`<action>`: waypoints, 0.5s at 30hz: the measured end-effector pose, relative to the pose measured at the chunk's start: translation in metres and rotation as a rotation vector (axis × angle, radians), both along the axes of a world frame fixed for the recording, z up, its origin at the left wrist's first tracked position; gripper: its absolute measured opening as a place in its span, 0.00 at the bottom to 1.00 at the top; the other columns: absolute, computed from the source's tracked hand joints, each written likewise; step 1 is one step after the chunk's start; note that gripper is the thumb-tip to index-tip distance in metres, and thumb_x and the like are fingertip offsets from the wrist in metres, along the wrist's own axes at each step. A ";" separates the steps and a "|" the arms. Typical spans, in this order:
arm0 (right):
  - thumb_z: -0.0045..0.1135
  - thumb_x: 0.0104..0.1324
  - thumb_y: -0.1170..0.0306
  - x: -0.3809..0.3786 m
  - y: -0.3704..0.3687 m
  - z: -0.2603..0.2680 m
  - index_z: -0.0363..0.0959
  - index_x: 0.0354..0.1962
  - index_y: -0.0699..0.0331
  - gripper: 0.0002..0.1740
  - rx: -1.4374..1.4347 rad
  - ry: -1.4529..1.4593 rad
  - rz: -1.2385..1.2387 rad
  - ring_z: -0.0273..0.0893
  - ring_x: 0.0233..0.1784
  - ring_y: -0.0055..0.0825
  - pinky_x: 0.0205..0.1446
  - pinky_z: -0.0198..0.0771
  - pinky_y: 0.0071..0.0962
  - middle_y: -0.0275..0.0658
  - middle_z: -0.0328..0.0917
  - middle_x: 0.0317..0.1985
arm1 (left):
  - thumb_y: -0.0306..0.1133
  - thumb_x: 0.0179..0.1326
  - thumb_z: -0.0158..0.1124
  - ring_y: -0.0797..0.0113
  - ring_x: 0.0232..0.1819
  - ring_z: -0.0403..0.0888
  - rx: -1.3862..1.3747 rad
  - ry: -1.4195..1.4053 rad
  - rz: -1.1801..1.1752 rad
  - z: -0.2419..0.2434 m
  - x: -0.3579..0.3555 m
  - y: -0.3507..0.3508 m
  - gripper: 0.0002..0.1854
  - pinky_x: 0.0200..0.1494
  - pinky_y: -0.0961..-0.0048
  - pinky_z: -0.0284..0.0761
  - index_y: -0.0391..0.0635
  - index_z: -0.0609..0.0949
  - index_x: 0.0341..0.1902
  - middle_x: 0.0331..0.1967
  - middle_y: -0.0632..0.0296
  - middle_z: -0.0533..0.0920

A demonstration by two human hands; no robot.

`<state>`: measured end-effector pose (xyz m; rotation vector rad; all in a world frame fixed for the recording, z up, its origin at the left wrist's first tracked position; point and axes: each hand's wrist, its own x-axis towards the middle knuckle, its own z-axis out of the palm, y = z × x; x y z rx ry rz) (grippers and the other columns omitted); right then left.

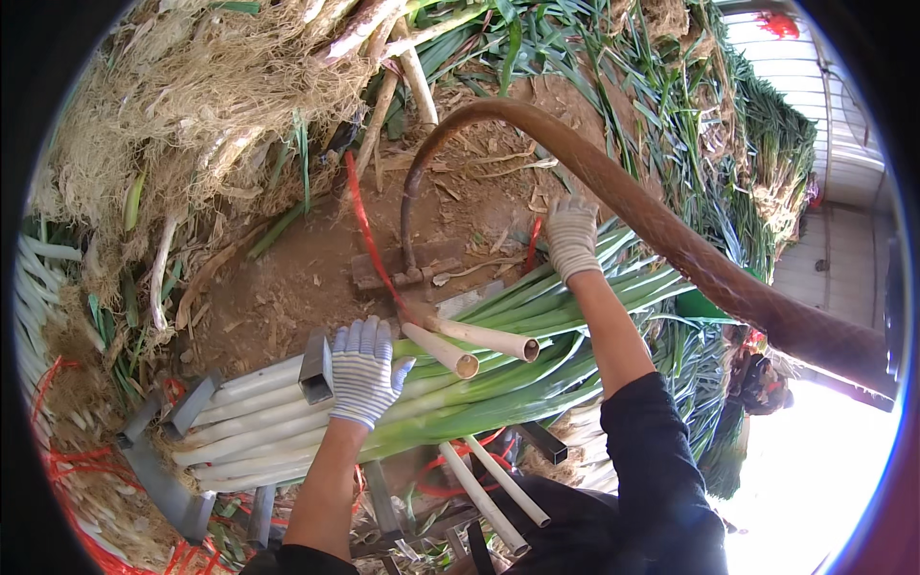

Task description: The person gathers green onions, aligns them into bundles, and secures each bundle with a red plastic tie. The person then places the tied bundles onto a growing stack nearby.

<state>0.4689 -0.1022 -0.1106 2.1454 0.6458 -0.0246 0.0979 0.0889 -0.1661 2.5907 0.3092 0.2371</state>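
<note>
A bundle of large green onions [280, 431] lies on a metal frame [154, 474]. Its white stalks and roots are at the left, and its green leaves [496, 413] extend right. My left hand [363, 370], in a blue-and-white striped glove, rests palm down on the stalks beside a square metal post [315, 370]. My right hand [573, 233], in a striped knit glove, reaches over the leaves to their far side, near a piece of red strap [533, 244]; its fingertips are blurred. Two pale tubes [445, 352] jut over the bundle between my hands, with a red strap [368, 230] running behind them.
A thick brown curved tube [647, 198] arches above the right side. Two more pale tubes [483, 496] stick out at the near side. Heaped onions with dry roots [215, 93] lie far left, with leafy piles [683, 122] at right. Red straps [79, 460] hang at the left edge.
</note>
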 end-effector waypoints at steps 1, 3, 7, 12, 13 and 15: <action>0.55 0.68 0.57 -0.002 0.017 0.001 0.77 0.55 0.64 0.24 -0.017 0.006 0.056 0.85 0.50 0.49 0.54 0.76 0.47 0.54 0.85 0.45 | 0.56 0.55 0.69 0.43 0.61 0.74 -0.010 0.025 0.010 -0.001 -0.004 0.001 0.38 0.65 0.40 0.65 0.36 0.77 0.58 0.59 0.44 0.79; 0.57 0.65 0.52 -0.007 0.044 0.020 0.83 0.47 0.65 0.25 0.232 0.243 -0.403 0.85 0.48 0.49 0.54 0.77 0.45 0.57 0.85 0.41 | 0.56 0.54 0.70 0.43 0.61 0.74 -0.035 0.052 0.016 0.000 -0.005 0.003 0.38 0.65 0.40 0.65 0.36 0.77 0.58 0.59 0.44 0.79; 0.59 0.62 0.50 -0.008 0.015 -0.023 0.86 0.40 0.63 0.24 0.557 0.242 -0.547 0.85 0.44 0.51 0.50 0.78 0.45 0.55 0.86 0.38 | 0.56 0.54 0.70 0.43 0.61 0.75 -0.023 0.044 0.009 0.000 -0.007 0.004 0.37 0.65 0.41 0.65 0.37 0.78 0.57 0.59 0.45 0.79; 0.59 0.61 0.53 0.035 -0.051 -0.051 0.86 0.36 0.61 0.20 1.256 0.154 -0.300 0.85 0.41 0.49 0.46 0.79 0.44 0.53 0.85 0.36 | 0.56 0.54 0.70 0.45 0.61 0.75 -0.048 -0.025 -0.015 -0.003 0.007 -0.008 0.36 0.64 0.42 0.66 0.39 0.78 0.57 0.59 0.46 0.79; 0.60 0.62 0.53 0.021 0.014 -0.045 0.85 0.36 0.62 0.19 1.080 0.208 -0.408 0.85 0.38 0.47 0.45 0.79 0.43 0.51 0.86 0.34 | 0.56 0.54 0.69 0.45 0.61 0.75 0.007 0.049 0.021 -0.003 -0.012 0.007 0.36 0.64 0.42 0.66 0.39 0.78 0.57 0.59 0.46 0.79; 0.61 0.64 0.55 0.059 0.030 -0.020 0.83 0.37 0.64 0.19 1.074 0.127 -0.583 0.84 0.32 0.39 0.40 0.78 0.40 0.46 0.85 0.29 | 0.56 0.54 0.69 0.45 0.61 0.75 -0.013 0.033 0.012 0.004 -0.005 0.004 0.36 0.64 0.42 0.66 0.39 0.78 0.57 0.59 0.46 0.79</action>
